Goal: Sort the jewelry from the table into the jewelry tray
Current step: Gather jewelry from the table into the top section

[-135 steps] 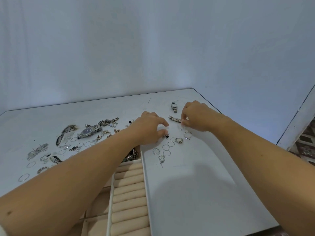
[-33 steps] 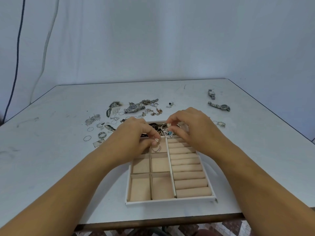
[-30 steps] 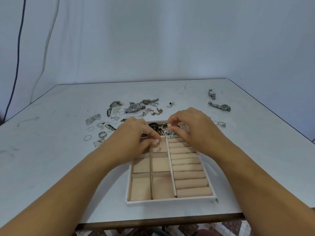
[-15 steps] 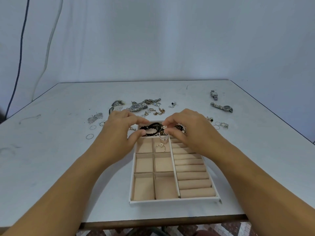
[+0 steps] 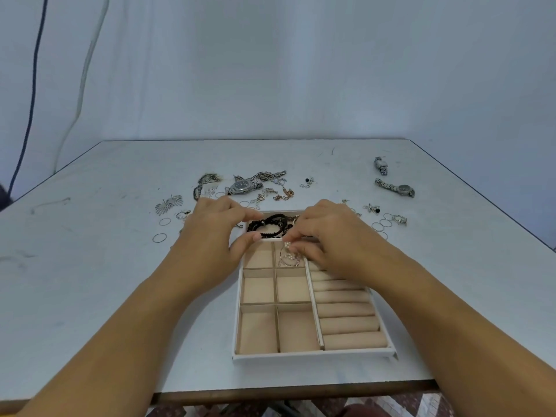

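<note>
Jewelry tray (image 5: 313, 357) sits centre-low in the frame on a white table (image 5: 90, 281), white rim, beige lining. It has six square compartments on the left, ring rolls (image 5: 347, 324) down the right and one wide compartment along the top edge. Black beaded bracelets (image 5: 270, 225) lie in that top compartment.

Right hand (image 5: 334, 236) is over the upper right part of the tray. Its thumb and fingertips are pinched together on a small pearl-beaded piece (image 5: 288, 245), held over the top right square compartment. Thin rings (image 5: 290, 261) lie in that same compartment, just below the held piece. Whether the two touch is unclear.

Left hand (image 5: 210, 236) is at the tray's upper left corner, thumb and forefinger apart in a C shape. The thumb tip is at the wall below the bracelets. Can't tell if it grips anything.

Loose jewelry lies on the table above the tray:
- Silver watch (image 5: 243, 186), upper centre.
- Gold-toned chain bits (image 5: 284, 196), just right of that watch.
- Leaf-shaped pendant (image 5: 169, 203), left.
- Thin hoops (image 5: 159, 237), far left of the hands.
- Second watch (image 5: 397, 189), right.
- Short watch piece (image 5: 381, 166), above the second watch.
- More hoops (image 5: 382, 225), right of the right hand.

Two cables (image 5: 33, 85) hang down the wall, upper left.
</note>
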